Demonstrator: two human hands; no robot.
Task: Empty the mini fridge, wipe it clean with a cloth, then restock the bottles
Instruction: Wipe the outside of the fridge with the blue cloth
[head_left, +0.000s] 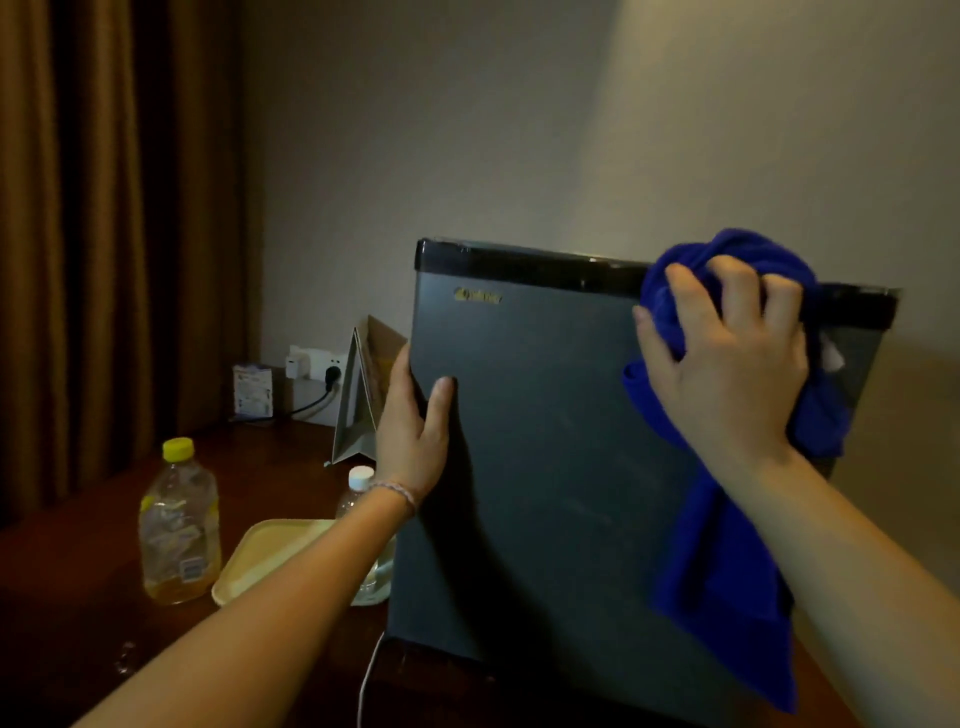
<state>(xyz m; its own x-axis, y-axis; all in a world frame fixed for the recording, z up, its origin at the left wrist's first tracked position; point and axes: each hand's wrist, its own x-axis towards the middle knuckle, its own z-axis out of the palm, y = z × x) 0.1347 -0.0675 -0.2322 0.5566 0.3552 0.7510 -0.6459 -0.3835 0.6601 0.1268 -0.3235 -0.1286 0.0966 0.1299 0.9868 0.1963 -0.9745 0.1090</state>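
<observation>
We hold the mini fridge on the dark wooden table with its grey door shut and facing us. Our left hand grips the door's left edge: the thumb lies flat on the front, and the other fingers curl round the side, out of our sight. Our right hand clutches a bunched blue cloth against the door's upper right, the fingers curled into the fabric just under the black top strip; the loose end of the cloth hangs down below our wrist. Left of the left-hand fingers stand a yellow-capped bottle and, nearer the fridge, a white-capped bottle, partly hidden by our forearm. Between them lies a pale yellow tray. Behind our left fingers stands a folded card.
</observation>
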